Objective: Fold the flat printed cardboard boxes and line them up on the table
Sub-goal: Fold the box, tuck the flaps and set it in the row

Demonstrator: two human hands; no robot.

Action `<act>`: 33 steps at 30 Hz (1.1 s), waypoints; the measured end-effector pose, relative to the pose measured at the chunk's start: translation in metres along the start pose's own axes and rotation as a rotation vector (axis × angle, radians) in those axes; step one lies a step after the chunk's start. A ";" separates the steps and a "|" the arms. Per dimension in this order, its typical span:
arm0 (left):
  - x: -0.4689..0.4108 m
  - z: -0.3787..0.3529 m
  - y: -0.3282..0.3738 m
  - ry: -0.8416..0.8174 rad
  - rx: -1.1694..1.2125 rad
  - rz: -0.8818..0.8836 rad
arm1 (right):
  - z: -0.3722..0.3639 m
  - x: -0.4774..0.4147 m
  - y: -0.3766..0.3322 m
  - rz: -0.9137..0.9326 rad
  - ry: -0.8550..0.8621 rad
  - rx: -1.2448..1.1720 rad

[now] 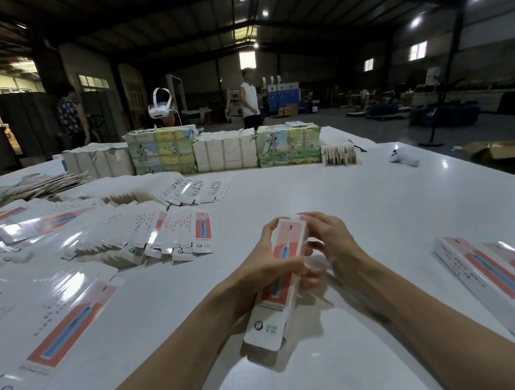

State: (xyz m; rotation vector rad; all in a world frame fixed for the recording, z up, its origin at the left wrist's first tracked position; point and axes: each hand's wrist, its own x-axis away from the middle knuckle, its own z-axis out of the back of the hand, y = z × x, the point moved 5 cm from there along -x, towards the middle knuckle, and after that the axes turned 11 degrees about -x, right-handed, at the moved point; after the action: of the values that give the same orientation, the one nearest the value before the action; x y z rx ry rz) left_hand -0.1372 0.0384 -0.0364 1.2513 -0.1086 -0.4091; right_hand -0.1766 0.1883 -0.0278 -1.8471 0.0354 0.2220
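The printed cardboard box (269, 313), long and narrow with a pink panel and a blue toothbrush picture on its face, is held just above the middle of the near part of the white table (311, 183), its far end raised and its near end with the rounded flap pointing back toward the person. The left hand (265, 257) grips it from the left side, fingers curled round the long edge and thumb laid across the printed face. The right hand (329, 238) holds the far end from the right, its fingers bent and close together over the top corner; whether they press a flap there cannot be told. To the left, flat boxes (172, 234) of the same print lie fanned in overlapping rows, and a larger-looking flat blank (58, 324) lies nearest the left edge. At the right edge lies another overlapping stack (509, 280) of the same print. Along the far side of the table stand wrapped bundles (164, 150) in a row, with a small pack of cardboard pieces (338, 151) beside them and a white controller (403, 157) well apart to the right. Beyond the table a person in a white headset (161, 108) and a standing person in a white top (248, 101) are seen in the dim hall.
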 end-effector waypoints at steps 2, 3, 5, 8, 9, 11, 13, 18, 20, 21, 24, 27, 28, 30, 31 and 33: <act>0.000 -0.001 -0.001 -0.025 -0.019 0.005 | 0.001 0.000 -0.003 0.026 -0.031 -0.009; 0.001 -0.001 -0.002 -0.033 -0.023 0.013 | 0.002 -0.001 -0.005 0.049 -0.050 -0.020; 0.001 0.000 -0.004 -0.046 -0.016 0.029 | 0.002 0.000 -0.010 0.083 -0.080 -0.019; 0.002 0.000 -0.005 -0.052 -0.008 0.041 | 0.002 0.000 -0.012 0.112 -0.099 0.031; 0.002 -0.001 -0.005 -0.054 -0.004 0.045 | 0.002 0.000 -0.013 0.126 -0.098 0.052; 0.001 -0.001 -0.004 -0.061 0.004 0.050 | 0.002 0.002 -0.018 0.152 -0.094 0.073; 0.001 -0.001 -0.001 -0.045 -0.010 0.058 | 0.001 0.002 -0.022 0.149 -0.124 0.042; 0.004 0.002 0.000 0.001 -0.063 0.077 | -0.011 0.008 -0.021 -0.047 -0.178 -0.138; 0.003 0.002 0.000 -0.006 -0.057 0.075 | -0.012 0.007 -0.019 -0.069 -0.167 -0.154; 0.004 0.001 0.001 -0.013 -0.054 0.075 | -0.010 0.006 -0.019 -0.071 -0.152 -0.165; 0.005 -0.001 0.003 -0.028 -0.095 0.066 | -0.008 0.007 -0.019 -0.142 -0.122 -0.261; 0.006 0.000 0.005 -0.023 -0.150 0.046 | -0.007 0.007 -0.017 -0.179 -0.112 -0.290; 0.006 0.000 0.005 -0.016 -0.155 0.040 | -0.006 0.007 -0.016 -0.175 -0.101 -0.286; 0.007 0.000 0.004 0.000 -0.178 0.025 | -0.005 0.005 -0.015 -0.190 -0.057 -0.306; 0.007 0.000 0.004 0.006 -0.186 0.018 | -0.004 0.005 -0.014 -0.198 -0.040 -0.312; 0.007 0.000 0.003 0.016 -0.184 0.008 | -0.002 0.004 -0.013 -0.201 -0.027 -0.306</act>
State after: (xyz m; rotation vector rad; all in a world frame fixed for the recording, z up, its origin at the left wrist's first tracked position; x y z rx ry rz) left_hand -0.1304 0.0365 -0.0344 1.0722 -0.0607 -0.3934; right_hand -0.1705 0.1900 -0.0157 -2.1357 -0.2125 0.1156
